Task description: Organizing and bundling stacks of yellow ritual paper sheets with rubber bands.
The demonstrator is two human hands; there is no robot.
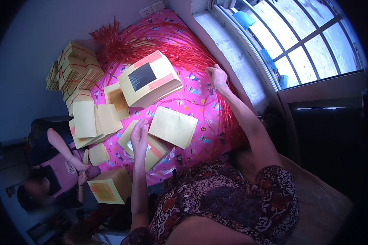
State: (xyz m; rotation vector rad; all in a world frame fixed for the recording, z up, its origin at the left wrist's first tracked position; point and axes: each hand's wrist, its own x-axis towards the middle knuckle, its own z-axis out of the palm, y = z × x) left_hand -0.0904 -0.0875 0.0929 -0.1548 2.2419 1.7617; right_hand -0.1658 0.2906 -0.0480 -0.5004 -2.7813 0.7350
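The strings lay along the back and right of the table, near the window. The right hand was at them. A big paper stack sat behind a smaller stack. The left hand was left of the smaller stack. Tied bundles were back left; another person was at the left.
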